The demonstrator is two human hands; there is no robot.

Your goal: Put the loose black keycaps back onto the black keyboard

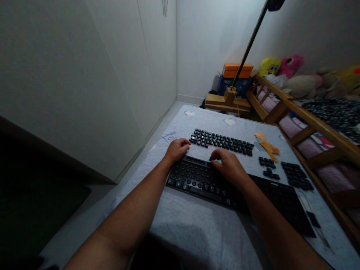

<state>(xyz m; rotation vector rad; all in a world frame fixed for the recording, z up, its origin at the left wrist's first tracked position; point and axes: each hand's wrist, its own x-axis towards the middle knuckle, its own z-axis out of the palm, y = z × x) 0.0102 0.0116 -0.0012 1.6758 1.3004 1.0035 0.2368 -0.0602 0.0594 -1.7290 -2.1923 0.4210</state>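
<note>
A black keyboard (194, 176) lies on the cloth-covered surface, many of its keys off and round mounts showing; the bottom rows still carry several keycaps and the space bar (204, 193). My right hand (227, 163) is over its top edge, thumb and finger closed on a small black keycap (211, 159). At the keyboard's upper left corner is my left hand (177, 149), fingers curled together, fingertips close to the loose keycaps; what it holds, if anything, is hidden. Those loose keycaps (222, 141) lie in rows beyond the keyboard. My right forearm covers part of the keyboard.
Smaller keycap groups (267, 162) and a number-pad block (296, 175) lie to the right. Behind them are a yellow-handled brush (268, 150) and an orange cloth (267, 140). A wooden bed rail (312, 116) borders the right side; a white cabinet (120, 75) stands left.
</note>
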